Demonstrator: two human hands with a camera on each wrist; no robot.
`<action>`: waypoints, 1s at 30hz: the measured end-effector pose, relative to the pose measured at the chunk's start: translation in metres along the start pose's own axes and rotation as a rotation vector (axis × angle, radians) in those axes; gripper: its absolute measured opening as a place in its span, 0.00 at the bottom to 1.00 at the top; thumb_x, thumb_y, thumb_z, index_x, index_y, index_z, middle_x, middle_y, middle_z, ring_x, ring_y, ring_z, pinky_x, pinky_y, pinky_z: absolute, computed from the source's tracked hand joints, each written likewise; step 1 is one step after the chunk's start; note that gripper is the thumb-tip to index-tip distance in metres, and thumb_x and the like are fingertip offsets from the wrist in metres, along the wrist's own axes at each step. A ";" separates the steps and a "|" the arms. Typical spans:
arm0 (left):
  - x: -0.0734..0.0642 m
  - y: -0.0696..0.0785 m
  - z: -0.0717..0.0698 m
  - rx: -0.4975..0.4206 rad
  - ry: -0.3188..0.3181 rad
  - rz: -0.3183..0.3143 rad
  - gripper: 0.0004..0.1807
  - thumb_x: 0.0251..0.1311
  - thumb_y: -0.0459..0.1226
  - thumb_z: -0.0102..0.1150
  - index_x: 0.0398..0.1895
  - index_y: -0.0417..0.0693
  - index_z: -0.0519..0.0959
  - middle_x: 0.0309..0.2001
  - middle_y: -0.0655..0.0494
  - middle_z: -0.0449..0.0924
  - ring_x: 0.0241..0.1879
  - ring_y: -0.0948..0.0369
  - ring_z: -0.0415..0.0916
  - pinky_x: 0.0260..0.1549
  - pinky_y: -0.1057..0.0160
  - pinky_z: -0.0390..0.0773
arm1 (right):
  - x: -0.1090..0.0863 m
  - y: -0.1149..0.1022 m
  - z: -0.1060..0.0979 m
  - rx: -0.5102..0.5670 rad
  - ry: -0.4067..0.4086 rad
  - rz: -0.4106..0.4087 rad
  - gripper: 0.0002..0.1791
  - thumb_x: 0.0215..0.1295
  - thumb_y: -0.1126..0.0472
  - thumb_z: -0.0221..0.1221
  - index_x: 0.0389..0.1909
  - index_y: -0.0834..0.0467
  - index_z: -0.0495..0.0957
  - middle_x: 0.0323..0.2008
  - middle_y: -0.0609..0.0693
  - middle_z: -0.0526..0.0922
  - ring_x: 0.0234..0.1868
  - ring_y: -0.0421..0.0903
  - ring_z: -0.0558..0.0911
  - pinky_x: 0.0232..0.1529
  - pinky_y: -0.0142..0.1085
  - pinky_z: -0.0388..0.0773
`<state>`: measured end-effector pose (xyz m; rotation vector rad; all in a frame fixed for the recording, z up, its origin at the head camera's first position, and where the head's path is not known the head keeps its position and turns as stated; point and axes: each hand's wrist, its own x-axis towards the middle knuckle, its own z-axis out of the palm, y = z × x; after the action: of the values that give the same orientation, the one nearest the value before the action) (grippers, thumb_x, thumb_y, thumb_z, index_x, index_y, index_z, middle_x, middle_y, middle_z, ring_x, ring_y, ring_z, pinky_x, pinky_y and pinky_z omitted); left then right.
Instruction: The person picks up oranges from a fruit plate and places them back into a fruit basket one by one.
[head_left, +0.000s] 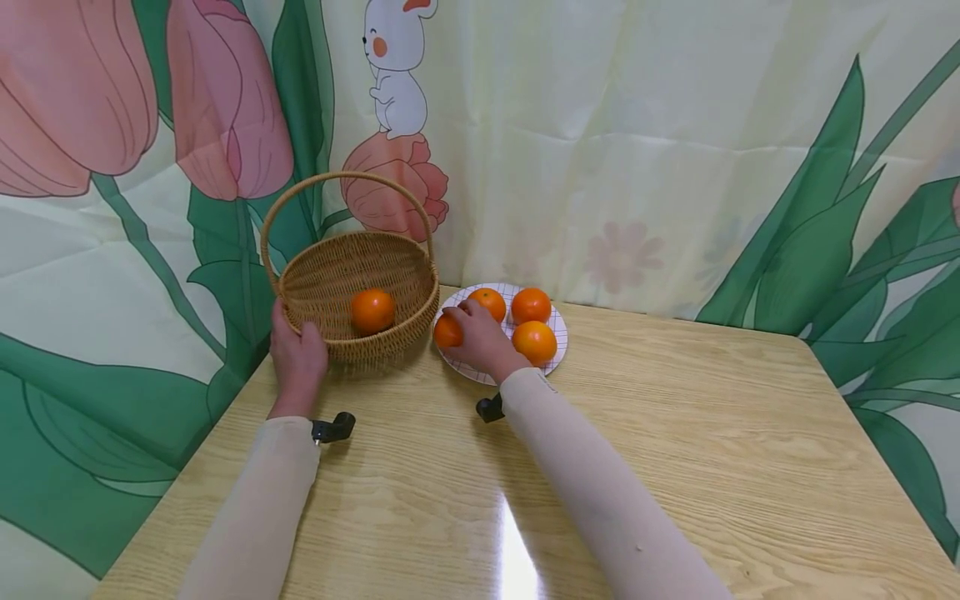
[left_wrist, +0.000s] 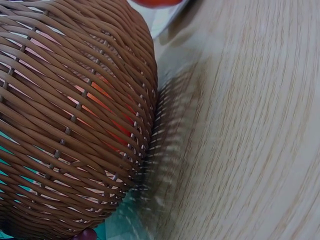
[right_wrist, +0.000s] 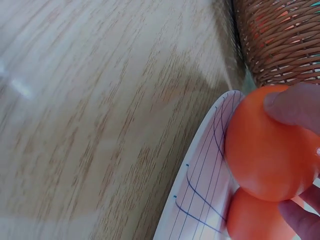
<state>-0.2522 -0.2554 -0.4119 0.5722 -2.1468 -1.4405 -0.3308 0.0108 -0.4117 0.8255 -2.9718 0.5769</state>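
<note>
My left hand (head_left: pixel 297 362) grips the left side of a brown wicker basket (head_left: pixel 405 329), which stands with its tall arched handle up. Inside the basket lies one orange (head_left: pixel 372 312); in the left wrist view its colour shows through the weave (left_wrist: pixel 60 125). My right hand (head_left: pixel 483 340) holds another orange (right_wrist: pixel 265 150) between thumb and fingers, over the left part of a white plate (head_left: pixel 480 377) with a blue grid pattern. Three more oranges (head_left: pixel 535 342) are on the plate, one partly hidden behind the right hand.
The plate sits just right of the basket, both near the back of a wooden table (head_left: pixel 712 433). Behind them hangs a curtain (head_left: pixel 570 150) printed with tulips and a rabbit. A dark wrist camera (head_left: pixel 333 427) juts from the left wrist.
</note>
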 end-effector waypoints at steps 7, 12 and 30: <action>0.001 0.001 0.001 -0.002 0.007 0.004 0.32 0.62 0.41 0.31 0.70 0.65 0.43 0.69 0.53 0.53 0.66 0.56 0.55 0.65 0.54 0.56 | -0.001 0.001 -0.001 -0.001 -0.001 -0.007 0.40 0.48 0.50 0.65 0.64 0.47 0.61 0.63 0.52 0.61 0.57 0.51 0.69 0.57 0.45 0.70; 0.001 0.002 0.002 0.006 0.003 -0.010 0.32 0.62 0.41 0.30 0.70 0.66 0.42 0.69 0.53 0.52 0.66 0.56 0.55 0.65 0.54 0.56 | -0.003 0.001 -0.004 0.023 -0.003 0.008 0.41 0.48 0.49 0.65 0.65 0.47 0.61 0.64 0.52 0.60 0.60 0.52 0.65 0.57 0.46 0.70; 0.000 0.004 -0.001 -0.009 -0.025 -0.038 0.33 0.62 0.41 0.30 0.71 0.65 0.40 0.70 0.55 0.47 0.67 0.54 0.52 0.66 0.51 0.53 | -0.012 0.006 -0.024 0.091 0.107 0.024 0.37 0.47 0.50 0.65 0.61 0.41 0.63 0.63 0.52 0.59 0.55 0.51 0.69 0.56 0.45 0.70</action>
<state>-0.2523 -0.2546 -0.4077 0.5974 -2.1590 -1.4839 -0.3257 0.0295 -0.3923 0.7409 -2.8810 0.7383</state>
